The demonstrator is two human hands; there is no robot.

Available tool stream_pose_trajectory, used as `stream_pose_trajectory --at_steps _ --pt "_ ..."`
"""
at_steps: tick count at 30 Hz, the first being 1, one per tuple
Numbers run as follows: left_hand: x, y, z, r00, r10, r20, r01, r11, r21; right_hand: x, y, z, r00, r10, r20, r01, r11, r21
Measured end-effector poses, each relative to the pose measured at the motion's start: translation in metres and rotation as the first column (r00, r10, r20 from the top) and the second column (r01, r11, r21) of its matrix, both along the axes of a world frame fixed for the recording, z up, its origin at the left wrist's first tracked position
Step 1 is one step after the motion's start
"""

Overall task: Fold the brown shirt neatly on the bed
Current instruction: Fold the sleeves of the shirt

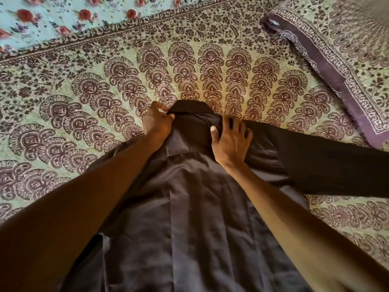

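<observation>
1. Closest to us, at the bottom of the frame, the lower body of the brown shirt (189, 239) lies spread on the bed (63, 102). It is creased and none of it is turned up.
2. From there the shirt runs up the middle of the frame to its collar (189, 110), which sits at the far end, near the centre of the picture.
3. Our left hand (156, 123) is at the left side of the collar, its fingers curled round the cloth there and gripping it.
4. Our right hand (229, 142) lies just right of the collar with its fingers straight and spread. It presses flat on the shoulder and holds nothing.
5. One sleeve (315, 165) stretches out flat towards the right edge of the frame, not yet brought in. The left forearm covers the other side, so we cannot tell how the other sleeve lies.
6. We judge the task to be at an early stage: the shirt is laid out and the collar end is being squared and smoothed.
7. What seems left is bringing the sleeve and sides inward, then folding the body up towards the collar.
8. A pillow (336, 60) sits at the upper right, its lower corner near the sleeve. A floral sheet (52, 15) shows at the upper left, well apart from the shirt.
</observation>
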State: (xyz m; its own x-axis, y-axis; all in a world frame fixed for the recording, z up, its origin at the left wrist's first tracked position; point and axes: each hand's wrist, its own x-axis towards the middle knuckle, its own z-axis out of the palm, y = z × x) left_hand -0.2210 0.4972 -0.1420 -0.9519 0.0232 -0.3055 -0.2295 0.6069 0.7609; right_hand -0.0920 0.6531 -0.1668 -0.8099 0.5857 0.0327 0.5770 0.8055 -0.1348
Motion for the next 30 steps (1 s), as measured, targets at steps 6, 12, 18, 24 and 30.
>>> stream_pose_trajectory --at_steps 6,12,18,24,30 --pt "0.001 -0.006 -0.004 0.975 -0.209 -0.080 0.199 0.972 -0.123 -0.005 0.021 -0.019 0.985 0.097 0.143 -0.067 0.978 -0.200" --pt "-0.006 -0.039 0.002 0.893 -0.442 -0.081 0.382 0.842 -0.380 -0.011 0.013 -0.006 0.987 0.020 0.160 0.012 0.980 -0.197" --pt "-0.001 -0.062 0.002 0.881 -0.472 0.024 0.453 0.829 -0.329 -0.003 -0.048 -0.001 0.984 0.149 0.102 -0.111 0.943 -0.312" --pt "-0.001 -0.154 0.015 0.751 -0.535 0.386 0.659 0.585 -0.472 -0.007 -0.052 -0.007 0.960 0.106 0.258 -0.041 0.968 -0.246" --pt "0.005 -0.235 0.049 0.661 -0.485 0.572 0.654 0.747 -0.124 -0.019 -0.132 0.048 0.994 0.087 -0.062 -0.091 0.993 -0.080"
